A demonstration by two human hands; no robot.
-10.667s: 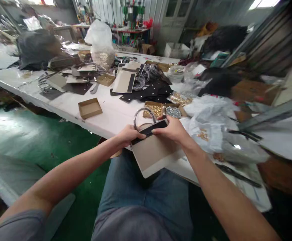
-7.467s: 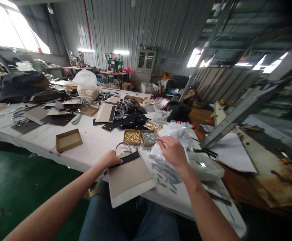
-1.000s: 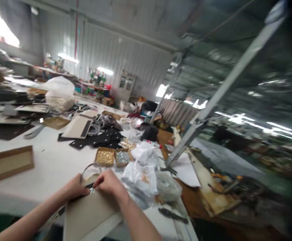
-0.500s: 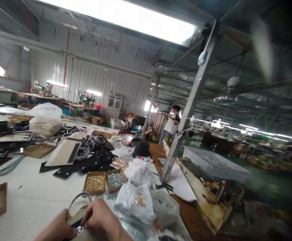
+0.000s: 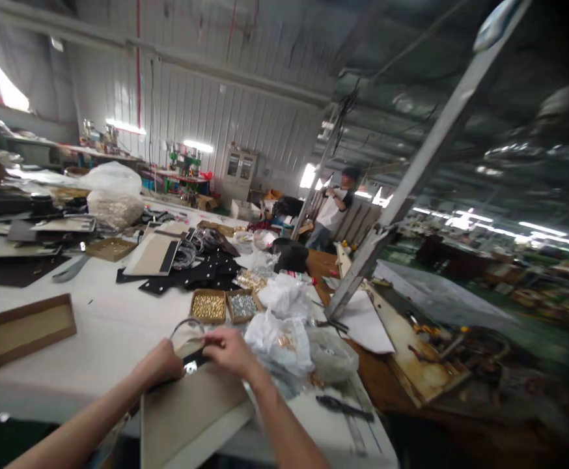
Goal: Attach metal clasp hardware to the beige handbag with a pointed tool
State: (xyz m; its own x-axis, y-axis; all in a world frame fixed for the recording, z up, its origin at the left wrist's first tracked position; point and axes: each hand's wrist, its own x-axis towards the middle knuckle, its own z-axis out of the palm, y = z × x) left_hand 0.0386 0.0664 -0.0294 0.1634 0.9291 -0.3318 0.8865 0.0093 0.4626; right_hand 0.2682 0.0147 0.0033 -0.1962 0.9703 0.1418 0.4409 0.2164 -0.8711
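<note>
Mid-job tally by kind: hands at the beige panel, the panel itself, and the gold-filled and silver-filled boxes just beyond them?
Left hand and right hand: 2
Beige panel: 1
Gold-filled box: 1
Silver-filled box: 1
Total: 5

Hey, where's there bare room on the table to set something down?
Bare, but for a dark speck: the white table between the shallow box, the gold bits and the left hand. Crowded: bags beside the right hand, black pieces and panels beyond the gold bits.
</note>
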